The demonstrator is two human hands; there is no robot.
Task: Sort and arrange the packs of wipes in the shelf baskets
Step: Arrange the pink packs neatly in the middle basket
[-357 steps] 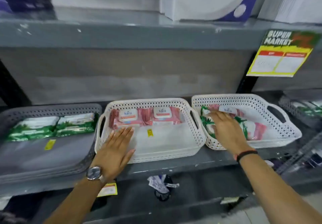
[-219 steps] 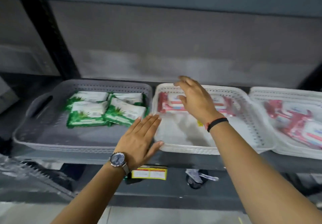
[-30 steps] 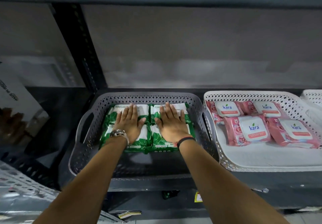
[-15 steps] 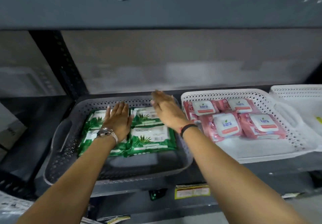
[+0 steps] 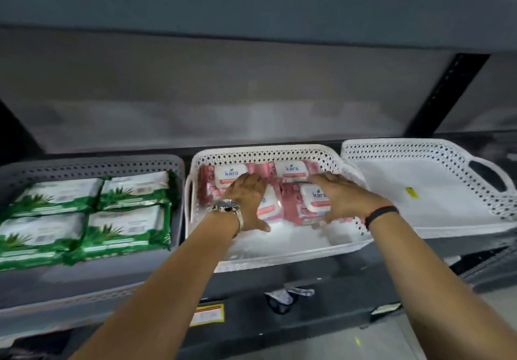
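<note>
The left hand (image 5: 247, 201) lies flat and spread on the front-left pink pack (image 5: 267, 204) in the middle white basket (image 5: 279, 259), and the right hand (image 5: 345, 201) lies open with fingers curled over the front-right pink pack (image 5: 310, 201); neither grips. Two more pink packs (image 5: 291, 169) sit just beyond the fingertips against the back wall, long axes running side to side. Bare basket floor lies toward the wrists, the green packs (image 5: 84, 217) fill the grey basket (image 5: 92, 163) left of the left hand, and an empty white basket (image 5: 447, 152) sits right of the right hand.

Bare forearms, no sleeves; silver metal wristwatch (image 5: 227, 205) on L wrist, thin black band (image 5: 381, 212) on R.
</note>
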